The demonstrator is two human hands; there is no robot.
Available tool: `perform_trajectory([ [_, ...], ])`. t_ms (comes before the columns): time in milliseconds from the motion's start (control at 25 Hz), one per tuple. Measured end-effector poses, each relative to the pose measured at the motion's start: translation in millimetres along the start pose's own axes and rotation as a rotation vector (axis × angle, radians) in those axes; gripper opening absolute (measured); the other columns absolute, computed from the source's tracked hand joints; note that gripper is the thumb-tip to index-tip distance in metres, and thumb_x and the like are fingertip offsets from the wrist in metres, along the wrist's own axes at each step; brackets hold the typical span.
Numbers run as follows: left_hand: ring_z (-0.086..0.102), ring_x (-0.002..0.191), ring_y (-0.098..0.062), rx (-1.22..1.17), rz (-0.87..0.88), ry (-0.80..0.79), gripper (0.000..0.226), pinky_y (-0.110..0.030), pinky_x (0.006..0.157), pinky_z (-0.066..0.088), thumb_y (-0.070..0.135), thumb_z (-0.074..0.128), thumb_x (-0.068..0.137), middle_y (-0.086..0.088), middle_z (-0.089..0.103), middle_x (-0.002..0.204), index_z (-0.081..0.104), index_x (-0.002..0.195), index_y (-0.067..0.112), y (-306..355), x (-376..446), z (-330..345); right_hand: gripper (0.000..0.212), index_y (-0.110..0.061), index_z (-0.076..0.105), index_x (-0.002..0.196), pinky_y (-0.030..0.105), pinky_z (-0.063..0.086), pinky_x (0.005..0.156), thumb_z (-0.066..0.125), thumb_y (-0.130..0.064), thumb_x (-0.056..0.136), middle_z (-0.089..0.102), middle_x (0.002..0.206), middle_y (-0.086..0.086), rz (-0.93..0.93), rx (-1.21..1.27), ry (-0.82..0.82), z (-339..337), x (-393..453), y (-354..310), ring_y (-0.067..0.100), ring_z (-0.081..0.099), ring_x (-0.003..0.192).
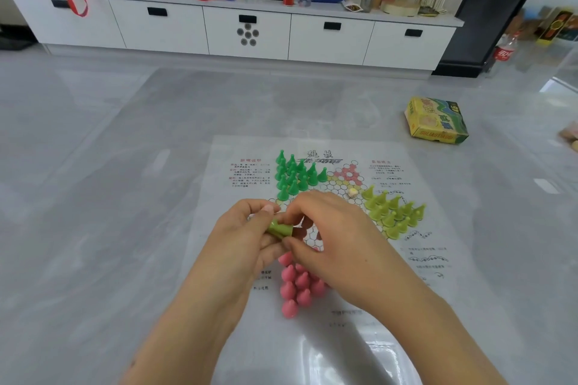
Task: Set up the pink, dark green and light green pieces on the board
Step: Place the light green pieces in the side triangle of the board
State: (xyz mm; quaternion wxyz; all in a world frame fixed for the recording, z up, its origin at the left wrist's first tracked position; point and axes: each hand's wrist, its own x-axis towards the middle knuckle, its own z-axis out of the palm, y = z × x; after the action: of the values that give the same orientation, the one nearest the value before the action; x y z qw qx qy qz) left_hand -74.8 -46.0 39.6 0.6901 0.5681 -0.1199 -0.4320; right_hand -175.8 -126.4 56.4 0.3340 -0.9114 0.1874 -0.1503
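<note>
Both hands' fingers pinch my light green piece: light, rigid, slick plastic; grip at base.

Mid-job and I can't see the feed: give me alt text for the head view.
Both hands meet over a paper board on the floor: the left hand grips a light green piece while the right hand pinches its base. Dark green pieces, light green pieces and pink pieces stand grouped on the board.
</note>
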Motion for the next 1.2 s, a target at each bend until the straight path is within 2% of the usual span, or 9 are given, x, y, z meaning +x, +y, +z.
perform_trajectory([
  [160, 0.069, 0.063, -0.014, -0.031, -0.019, -0.031, 0.017, -0.021, 0.062, 0.058, -0.001, 0.04, 0.091, -0.007, 0.07, 0.064, 0.056, 0.088, 0.005, 0.2, -0.9, 4.0, 0.016, -0.024, 0.054, 0.087, 0.016, 0.045, 0.055, 0.052, -0.009, 0.081, 0.057, 0.077, -0.012, -0.026, -0.002, 0.049, 0.0, -1.9, 3.2, 0.001, 0.058, 0.066],
  [280, 0.071, 0.066, -0.015, -0.01, 0.024, -0.01, 0.012, -0.02, 0.066, 0.058, 0.006, 0.045, 0.092, -0.008, 0.072, 0.068, 0.055, 0.088, 0.006, -1.0, -1.1, 4.9, 0.022, -0.029, 0.065, 0.093, 0.012, 0.045, 0.07, 0.054, -0.015, 0.08, 0.061, 0.082, -0.017, -0.055, -0.086, 0.19, -7.6, -2.0, 16.3, 0.001, 0.056, 0.076],
  [360, 0.069, 0.06, -0.015, 0.04, 0.051, 0.024, 0.013, -0.019, 0.056, 0.057, 0.012, 0.046, 0.093, -0.007, 0.073, 0.069, 0.055, 0.085, 0.008, 1.3, -1.2, 4.1, 0.018, -0.025, 0.067, 0.091, 0.009, 0.047, 0.071, 0.059, -0.011, 0.083, 0.064, 0.079, -0.017, 0.065, 0.006, 0.32, -22.8, -6.2, 31.4, -0.001, 0.059, 0.078],
  [480, 0.05, 0.039, -0.008, 0.179, 0.076, 0.058, 0.021, -0.016, 0.038, 0.041, 0.024, 0.048, 0.091, -0.001, 0.068, 0.059, 0.06, 0.079, 0.011, 4.8, -2.3, 2.5, 0.015, -0.026, 0.06, 0.085, 0.002, 0.044, 0.06, 0.061, -0.011, 0.084, 0.067, 0.077, -0.014, 0.302, 0.115, 0.497, -48.8, -19.2, 57.1, -0.006, 0.061, 0.072],
  [600, 0.038, 0.035, -0.005, 0.254, 0.087, 0.091, 0.028, -0.013, 0.034, 0.032, 0.034, 0.05, 0.087, 0.005, 0.059, 0.05, 0.061, 0.069, 0.016, 6.6, -2.9, 0.9, 0.01, -0.024, 0.055, 0.087, 0.008, 0.042, 0.057, 0.06, -0.015, 0.085, 0.068, 0.081, -0.009, 0.451, 0.11, 0.565, -61.1, -31.6, 76.3, 0.0, 0.063, 0.073],
  [680, 0.035, 0.035, -0.005, 0.27, 0.087, 0.099, 0.03, -0.012, 0.034, 0.029, 0.038, 0.053, 0.084, 0.007, 0.055, 0.047, 0.056, 0.063, 0.018, 7.1, -1.9, 0.4, 0.007, -0.021, 0.06, 0.086, 0.006, 0.041, 0.058, 0.061, -0.014, 0.084, 0.065, 0.082, -0.012, 0.478, 0.094, 0.534, -63.9, -36.3, 81.9, -0.002, 0.06, 0.078],
  [800, 0.036, 0.035, -0.004, 0.278, 0.091, 0.089, 0.024, -0.012, 0.035, 0.03, 0.033, 0.059, 0.08, 0.008, 0.055, 0.048, 0.054, 0.063, 0.017, 5.6, 0.4, 0.4, 0.008, -0.019, 0.066, 0.08, -0.001, 0.036, 0.06, 0.065, -0.011, 0.081, 0.056, 0.077, -0.012, 0.398, -0.089, 0.426, -65.4, -39.1, 84.1, -0.006, 0.052, 0.069],
  [960, 0.038, 0.037, -0.004, 0.251, 0.091, 0.084, 0.016, -0.012, 0.037, 0.033, 0.026, 0.063, 0.078, 0.007, 0.059, 0.051, 0.056, 0.066, 0.018, 4.1, 2.6, 1.2, 0.011, -0.028, 0.063, 0.078, 0.007, 0.032, 0.061, 0.066, -0.018, 0.08, 0.048, 0.076, -0.01, 0.329, -0.25, 0.273, -58.3, -38.7, 88.2, -0.002, 0.045, 0.074],
  [1200, 0.038, 0.037, -0.004, 0.235, 0.092, 0.095, 0.015, -0.013, 0.036, 0.032, 0.024, 0.063, 0.079, 0.007, 0.059, 0.051, 0.056, 0.068, 0.016, 4.2, 3.1, 2.1, 0.007, -0.024, 0.068, 0.087, 0.017, 0.034, 0.062, 0.066, -0.025, 0.081, 0.042, 0.081, -0.012, 0.348, -0.378, 0.271, -45.7, -27.9, 95.7, 0.01, 0.041, 0.09],
])
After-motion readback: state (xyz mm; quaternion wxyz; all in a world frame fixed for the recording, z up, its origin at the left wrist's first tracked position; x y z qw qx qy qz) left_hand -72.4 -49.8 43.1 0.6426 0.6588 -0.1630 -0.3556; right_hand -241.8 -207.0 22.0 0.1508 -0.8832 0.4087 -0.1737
